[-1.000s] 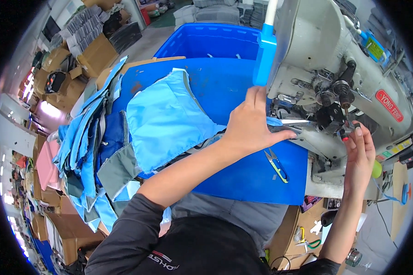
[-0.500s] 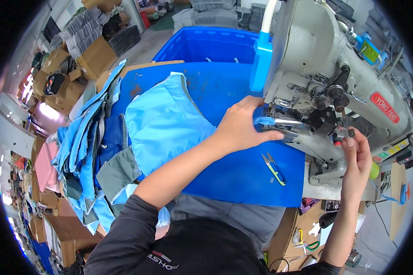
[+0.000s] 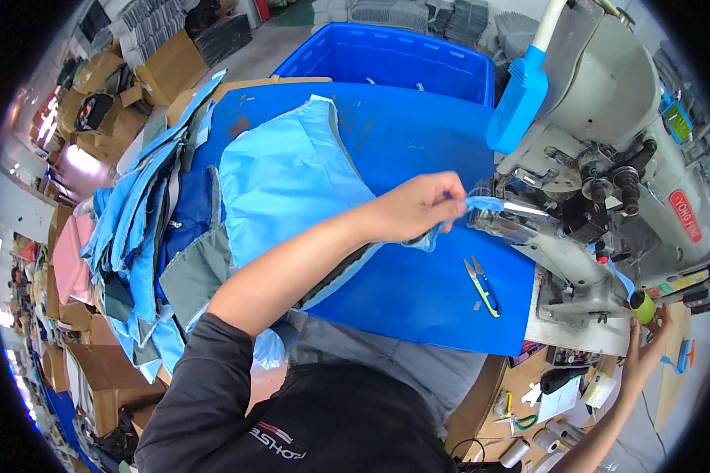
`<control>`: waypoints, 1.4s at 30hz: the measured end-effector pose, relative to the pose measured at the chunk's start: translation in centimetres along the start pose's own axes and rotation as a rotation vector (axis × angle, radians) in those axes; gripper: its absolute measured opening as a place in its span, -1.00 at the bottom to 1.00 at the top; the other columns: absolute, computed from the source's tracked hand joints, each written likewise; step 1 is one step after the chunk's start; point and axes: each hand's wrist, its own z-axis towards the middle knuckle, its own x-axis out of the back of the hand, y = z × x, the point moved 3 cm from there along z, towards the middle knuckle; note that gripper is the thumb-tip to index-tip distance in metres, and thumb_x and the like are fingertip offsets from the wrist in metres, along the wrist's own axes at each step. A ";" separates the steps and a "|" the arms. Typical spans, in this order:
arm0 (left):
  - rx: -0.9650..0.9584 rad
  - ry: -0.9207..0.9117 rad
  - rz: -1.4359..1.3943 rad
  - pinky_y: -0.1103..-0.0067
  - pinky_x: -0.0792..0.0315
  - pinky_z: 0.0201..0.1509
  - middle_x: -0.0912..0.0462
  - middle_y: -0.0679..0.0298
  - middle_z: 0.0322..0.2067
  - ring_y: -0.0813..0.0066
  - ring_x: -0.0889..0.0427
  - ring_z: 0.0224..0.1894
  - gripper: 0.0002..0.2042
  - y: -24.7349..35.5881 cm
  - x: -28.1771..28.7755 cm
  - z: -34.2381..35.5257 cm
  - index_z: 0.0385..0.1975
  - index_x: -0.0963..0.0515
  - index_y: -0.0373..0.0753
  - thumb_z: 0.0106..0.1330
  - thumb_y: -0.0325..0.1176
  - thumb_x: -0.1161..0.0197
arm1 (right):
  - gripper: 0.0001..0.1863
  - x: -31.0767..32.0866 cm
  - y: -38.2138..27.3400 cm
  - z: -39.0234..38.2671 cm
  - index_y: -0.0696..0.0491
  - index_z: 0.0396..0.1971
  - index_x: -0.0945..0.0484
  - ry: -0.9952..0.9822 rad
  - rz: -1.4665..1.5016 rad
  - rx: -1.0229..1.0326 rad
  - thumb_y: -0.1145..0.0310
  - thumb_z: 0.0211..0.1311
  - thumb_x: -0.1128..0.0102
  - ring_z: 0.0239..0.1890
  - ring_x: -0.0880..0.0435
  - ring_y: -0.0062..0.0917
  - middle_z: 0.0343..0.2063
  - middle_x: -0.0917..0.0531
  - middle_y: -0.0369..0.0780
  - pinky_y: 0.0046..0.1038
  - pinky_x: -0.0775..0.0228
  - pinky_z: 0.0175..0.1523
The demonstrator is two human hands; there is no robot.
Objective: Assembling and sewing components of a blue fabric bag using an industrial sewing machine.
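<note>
My left hand pinches the end of a light blue fabric strip beside the metal folder of the sewing machine. Clear bluish film shows below those fingers. At the machine's right end, my right hand has its thumb and fingers closed around the lower end of a yellow-green cylinder. A blue strip runs from that cylinder up toward the machine. Left of my left hand, a light blue fabric panel with dark edging lies on the blue tabletop, partly under my forearm.
Thread snips lie on the tabletop. Layered blue and grey fabric pieces hang over its left side. Behind stands a blue bin. Scissors and spools are on a lower surface at right.
My left hand has gone from spread fingers by the folder to a pinch on the strip. My right hand has moved from the needle area down to the yellow-green cylinder. The view has shifted.
</note>
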 end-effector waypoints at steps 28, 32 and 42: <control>-0.400 0.082 1.415 0.38 -0.54 -0.28 -0.56 0.09 -0.27 0.19 -0.59 -0.21 -0.86 8.3 -1.7 0.2 -0.36 -0.57 -0.36 0.16 -0.43 -0.20 | -0.87 5.5 15.8 -1.4 0.19 -0.23 -0.41 -0.149 -0.750 0.183 0.47 0.33 -0.11 -0.18 -0.53 -0.08 -0.34 -0.53 0.00 -0.12 -0.35 -0.15; -0.385 0.100 1.233 0.34 -0.55 -0.19 -0.57 0.03 -0.26 0.13 -0.60 -0.16 -0.81 7.3 0.5 -0.3 -0.29 -0.61 -0.37 0.21 -0.37 -0.22 | -0.86 6.4 15.4 -2.0 0.17 -0.28 -0.43 -0.135 -0.748 0.111 0.40 0.37 -0.10 -0.24 -0.54 -0.07 -0.33 -0.58 -0.01 -0.13 -0.37 -0.19; -0.275 -0.140 0.760 0.30 -0.48 -0.21 -0.67 0.07 -0.10 0.19 -0.67 -0.18 -0.45 2.4 2.8 1.0 -0.02 -0.59 -0.27 0.18 0.07 -0.40 | -0.77 7.1 14.2 -2.9 0.18 -0.34 -0.46 -0.169 -0.819 0.093 0.30 0.43 -0.07 -0.36 -0.57 -0.08 -0.39 -0.58 0.01 -0.11 -0.38 -0.30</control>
